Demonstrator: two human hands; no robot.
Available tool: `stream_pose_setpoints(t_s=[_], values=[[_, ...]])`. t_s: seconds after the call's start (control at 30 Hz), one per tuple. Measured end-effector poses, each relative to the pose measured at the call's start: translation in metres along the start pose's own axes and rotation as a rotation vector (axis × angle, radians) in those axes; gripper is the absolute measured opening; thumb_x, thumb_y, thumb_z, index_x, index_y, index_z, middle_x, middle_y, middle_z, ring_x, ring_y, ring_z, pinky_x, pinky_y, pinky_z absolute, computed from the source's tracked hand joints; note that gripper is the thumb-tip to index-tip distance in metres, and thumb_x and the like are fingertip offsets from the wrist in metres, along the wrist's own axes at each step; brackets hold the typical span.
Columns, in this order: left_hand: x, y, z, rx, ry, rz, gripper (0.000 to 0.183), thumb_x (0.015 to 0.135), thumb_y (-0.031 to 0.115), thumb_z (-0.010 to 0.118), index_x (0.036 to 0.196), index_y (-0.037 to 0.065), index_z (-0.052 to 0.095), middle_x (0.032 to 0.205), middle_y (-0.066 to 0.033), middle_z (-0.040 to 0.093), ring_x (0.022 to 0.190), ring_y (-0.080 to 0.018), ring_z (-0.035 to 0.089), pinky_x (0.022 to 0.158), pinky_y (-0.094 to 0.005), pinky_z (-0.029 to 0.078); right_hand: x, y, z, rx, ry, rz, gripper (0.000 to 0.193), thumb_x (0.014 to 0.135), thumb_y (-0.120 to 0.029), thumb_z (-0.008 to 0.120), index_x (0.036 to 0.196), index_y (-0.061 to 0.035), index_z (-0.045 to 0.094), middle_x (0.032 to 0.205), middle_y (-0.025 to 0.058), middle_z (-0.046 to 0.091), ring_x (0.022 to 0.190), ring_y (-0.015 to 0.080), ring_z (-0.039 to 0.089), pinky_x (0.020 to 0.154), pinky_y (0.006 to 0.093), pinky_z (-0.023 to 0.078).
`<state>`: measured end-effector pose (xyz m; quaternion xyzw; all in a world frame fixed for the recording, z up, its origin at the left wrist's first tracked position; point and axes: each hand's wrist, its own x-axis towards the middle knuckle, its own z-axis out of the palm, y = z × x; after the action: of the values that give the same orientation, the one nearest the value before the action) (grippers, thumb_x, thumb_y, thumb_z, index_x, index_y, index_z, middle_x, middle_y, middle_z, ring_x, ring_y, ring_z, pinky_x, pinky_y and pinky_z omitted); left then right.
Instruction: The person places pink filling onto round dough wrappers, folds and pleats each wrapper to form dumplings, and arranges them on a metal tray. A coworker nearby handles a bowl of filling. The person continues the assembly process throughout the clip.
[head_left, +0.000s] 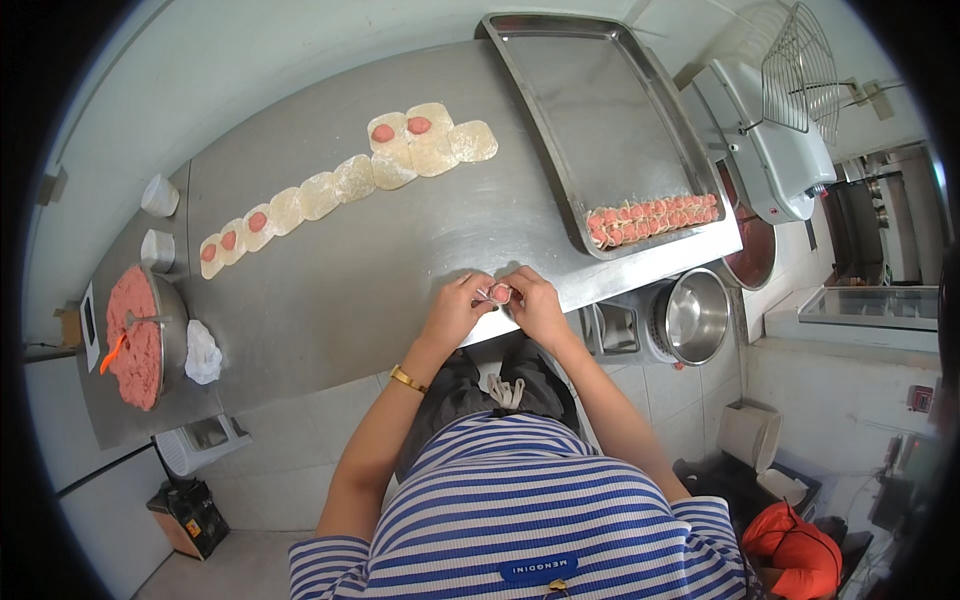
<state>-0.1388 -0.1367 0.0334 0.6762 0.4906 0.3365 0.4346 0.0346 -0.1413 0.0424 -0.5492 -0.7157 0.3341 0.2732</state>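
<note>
Close to the front edge of the steel table, my left hand (462, 304) and my right hand (536, 302) pinch a small open-topped dumpling (500, 293) between them, pink filling showing in its top. Fingers of both hands are closed around its thin wrapper. Beyond them a row of floured, overlapping dumpling wrappers (319, 196) runs across the table. Several carry a lump of pink minced filling (257, 221); others are bare. To the right, a large metal tray (540, 130) holds finished dumplings (655, 218) packed in rows at its near end.
At the left stands a metal bowl (174, 330) heaped with pink minced meat (135, 310), an orange-handled utensil (112, 354) in it. A crumpled plastic bag (203, 352) and white cups (159, 196) are nearby. A white machine (765, 150) and round metal basin (697, 315) are at right.
</note>
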Motion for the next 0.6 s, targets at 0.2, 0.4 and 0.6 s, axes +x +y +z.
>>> stream_pose_setpoints(t_s=[0.2,0.4,0.6], values=[[0.000,-0.006,0.002,0.061,0.030,0.020,0.026,0.073,-0.001,0.074,0.095,0.000,0.061,0.087,-0.0120,0.065,0.078,-0.0241,0.067,0.073,-0.0325,0.056,0.000,-0.013,-0.005,-0.012,0.031,0.018,0.041,0.066,0.013,0.063,0.104,-0.0008,0.064,0.095,0.0125,0.062,0.080,0.0268,0.065,0.070,0.0323,0.053],[-0.002,0.001,-0.002,0.187,0.045,0.012,0.023,0.072,0.005,0.076,0.091,0.002,0.062,0.085,-0.0132,0.066,0.076,-0.0254,0.066,0.067,-0.0346,0.053,0.003,-0.003,-0.002,-0.017,0.045,-0.140,0.045,0.065,0.012,0.064,0.107,-0.0035,0.064,0.101,0.0115,0.061,0.085,0.0305,0.063,0.073,0.0359,0.052],[-0.003,0.001,-0.012,0.190,-0.010,-0.021,0.022,0.073,0.009,0.075,0.092,0.005,0.064,0.080,-0.0123,0.067,0.071,-0.0252,0.066,0.065,-0.0346,0.053,0.004,-0.012,-0.007,-0.171,-0.112,-0.106,0.049,0.066,0.008,0.064,0.112,-0.0084,0.062,0.106,0.0100,0.060,0.097,0.0317,0.058,0.081,0.0399,0.050]])
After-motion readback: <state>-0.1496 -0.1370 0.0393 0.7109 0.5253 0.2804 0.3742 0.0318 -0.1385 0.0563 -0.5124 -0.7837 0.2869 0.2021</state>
